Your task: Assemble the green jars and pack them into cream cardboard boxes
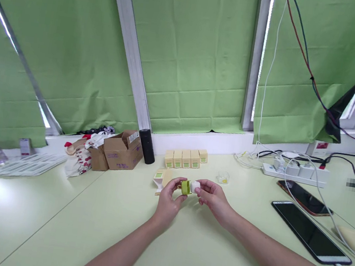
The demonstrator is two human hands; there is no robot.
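Over the middle of the table, my left hand (167, 205) is closed on a small green ring-shaped piece (185, 188). My right hand (217, 202) pinches a small white rounded piece (195, 186) right beside it; whether the two pieces touch or fit together, I cannot tell. Just behind my left hand lies a small cream box (160, 176) with its flaps open. Farther back stands a row of several small cream boxes (186, 159) with green squares on their fronts. A small clear plastic packet (223, 177) with something yellow in it lies to their right.
A cardboard box (124, 151) and a black cylinder (147, 147) stand at the back left, near a white tray (30, 165). On the right lie a white-framed phone (311, 233), a dark phone (304, 197) and a power strip (294, 173) with trailing cables.
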